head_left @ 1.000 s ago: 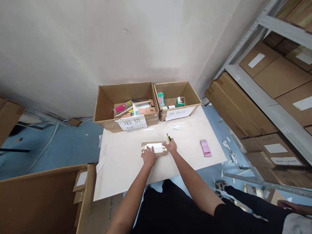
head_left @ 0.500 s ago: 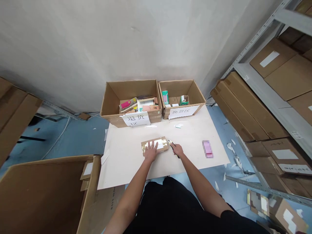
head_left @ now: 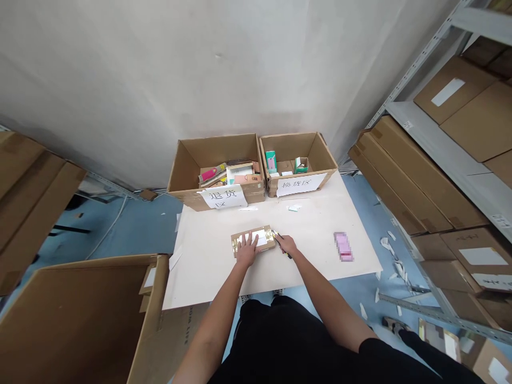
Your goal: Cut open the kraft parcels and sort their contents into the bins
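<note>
A small taped cardboard box [head_left: 266,244] with a white label lies flat on the pale tabletop. My left hand [head_left: 247,249] rests on top of it, fingers spread across the label. At the box's right end, my right hand [head_left: 287,245] is closed round a utility knife [head_left: 279,235] with a dark handle. The blade tip is at the upper right corner of the box; whether it cuts into the tape I cannot tell. A pink pixelated object [head_left: 343,246] lies farther right on the table.
Behind stand two open cartons with handwritten signs: a left carton [head_left: 188,200] of mixed packages and a right carton [head_left: 330,160] with small green boxes. A large open carton [head_left: 92,261] is at lower left. Shelving [head_left: 436,144] with boxes lines the right. Another person's foot [head_left: 395,324] shows at lower right.
The knife in my right hand has moved slightly left, up to the box's corner. My left hand stays on the box. A person's leg and foot have come into view at lower right.
</note>
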`<act>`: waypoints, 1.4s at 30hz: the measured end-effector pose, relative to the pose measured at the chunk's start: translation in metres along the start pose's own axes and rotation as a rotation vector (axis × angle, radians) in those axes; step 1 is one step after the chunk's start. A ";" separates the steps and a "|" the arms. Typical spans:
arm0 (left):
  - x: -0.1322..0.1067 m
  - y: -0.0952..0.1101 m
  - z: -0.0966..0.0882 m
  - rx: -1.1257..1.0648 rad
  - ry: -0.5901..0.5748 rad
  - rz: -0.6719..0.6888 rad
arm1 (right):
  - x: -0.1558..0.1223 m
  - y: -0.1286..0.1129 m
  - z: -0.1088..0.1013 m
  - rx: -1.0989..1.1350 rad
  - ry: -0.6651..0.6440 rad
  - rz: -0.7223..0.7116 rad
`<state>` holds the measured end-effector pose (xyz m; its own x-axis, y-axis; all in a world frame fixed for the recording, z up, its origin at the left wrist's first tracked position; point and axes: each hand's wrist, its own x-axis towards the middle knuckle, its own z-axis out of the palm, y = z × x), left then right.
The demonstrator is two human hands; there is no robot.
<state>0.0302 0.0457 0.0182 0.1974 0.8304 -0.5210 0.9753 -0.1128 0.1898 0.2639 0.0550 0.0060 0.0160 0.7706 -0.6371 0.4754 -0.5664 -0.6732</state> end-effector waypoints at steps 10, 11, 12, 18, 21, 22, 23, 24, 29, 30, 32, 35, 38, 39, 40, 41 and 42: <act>-0.007 0.005 -0.010 0.057 0.037 -0.021 | -0.021 0.021 -0.029 -0.232 -0.072 0.000; -0.007 0.003 -0.014 0.059 0.039 -0.013 | -0.022 0.025 -0.030 -0.186 -0.036 0.007; -0.006 0.001 -0.019 0.058 0.042 -0.001 | -0.023 0.028 -0.030 -0.123 0.018 0.020; -0.004 -0.025 -0.043 0.074 0.102 -0.072 | -0.023 0.023 0.019 0.057 0.191 0.067; -0.013 -0.022 -0.040 0.115 0.110 -0.135 | -0.016 0.006 0.041 -0.001 0.214 0.045; -0.018 -0.017 -0.036 0.121 0.127 -0.152 | -0.012 -0.001 0.042 -0.014 0.227 0.059; -0.024 -0.011 -0.031 0.118 0.138 -0.160 | -0.006 -0.007 0.040 -0.022 0.250 0.081; -0.030 -0.004 -0.025 0.106 0.136 -0.157 | 0.000 -0.013 0.034 -0.031 0.281 0.103; -0.050 0.033 0.012 0.032 0.108 0.013 | 0.033 -0.030 -0.003 -0.045 0.335 0.100; -0.051 0.037 0.018 0.026 0.118 0.028 | 0.037 -0.031 -0.007 -0.003 0.310 0.091; -0.051 0.035 0.024 0.008 0.120 0.044 | 0.039 -0.030 -0.008 0.093 0.264 0.077; -0.050 0.007 0.021 -0.032 0.105 0.020 | 0.032 -0.021 0.000 0.187 0.209 0.046; -0.053 -0.039 0.014 -0.126 0.090 -0.144 | 0.021 -0.004 0.015 0.427 0.116 0.042; -0.055 -0.053 0.014 -0.182 0.095 -0.197 | 0.018 0.001 0.022 0.509 0.096 0.051; -0.056 -0.064 0.015 -0.247 0.105 -0.229 | 0.016 0.005 0.030 0.566 0.087 0.065; -0.057 -0.072 0.018 -0.313 0.115 -0.231 | 0.013 0.008 0.039 0.586 0.086 0.077; -0.057 -0.078 0.023 -0.372 0.121 -0.209 | 0.011 0.009 0.050 0.587 0.087 0.084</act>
<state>-0.0547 -0.0054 0.0141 -0.0347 0.8748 -0.4833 0.8867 0.2500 0.3889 0.2243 0.0437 -0.0256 0.1164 0.7232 -0.6808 -0.0954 -0.6741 -0.7325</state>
